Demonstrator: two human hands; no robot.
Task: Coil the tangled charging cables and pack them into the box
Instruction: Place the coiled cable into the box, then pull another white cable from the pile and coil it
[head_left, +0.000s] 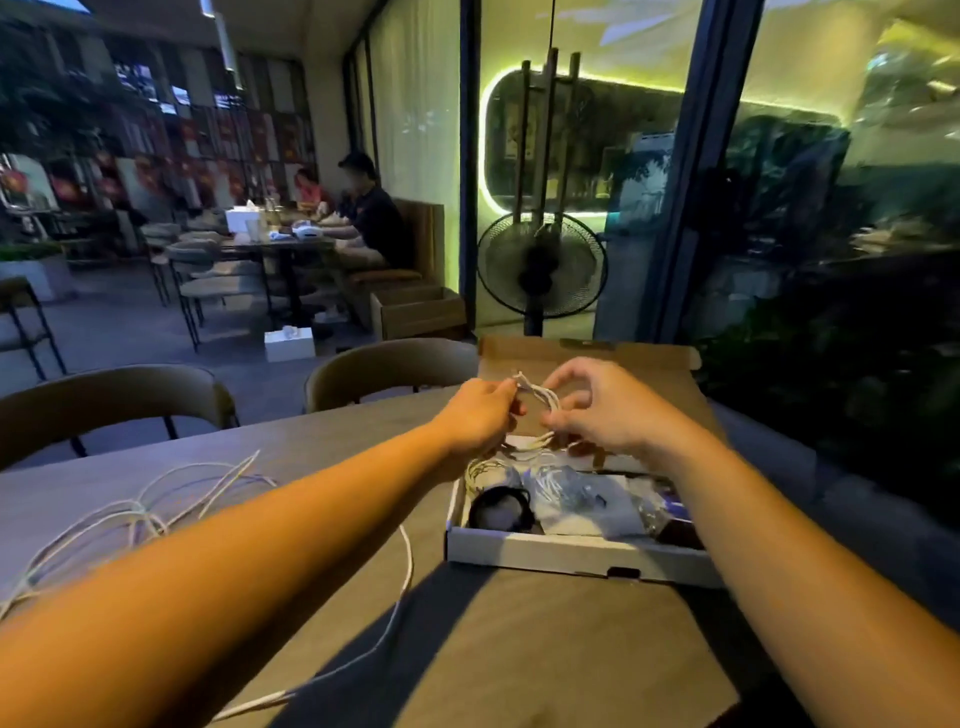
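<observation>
Fingers (508, 397) of your left hand (480, 415) pinch white cable coil (545, 399); your right hand (602, 410) fingers curl round it too, middle of frame, over open box (571, 553). More loose cables (130, 513) lie on table (545, 649), lower left.

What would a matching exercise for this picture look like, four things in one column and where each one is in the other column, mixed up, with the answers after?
Things
1. small white coil
2. black cable coil
3. loose white cables
4. standing fan

Places
A. upright beyond the far edge of the table
B. lying inside the box
C. spread on the table, left of the box
D. pinched between the left hand and right hand, above the box

Pairs: 1-D, 2-B, 3-C, 4-A
</observation>
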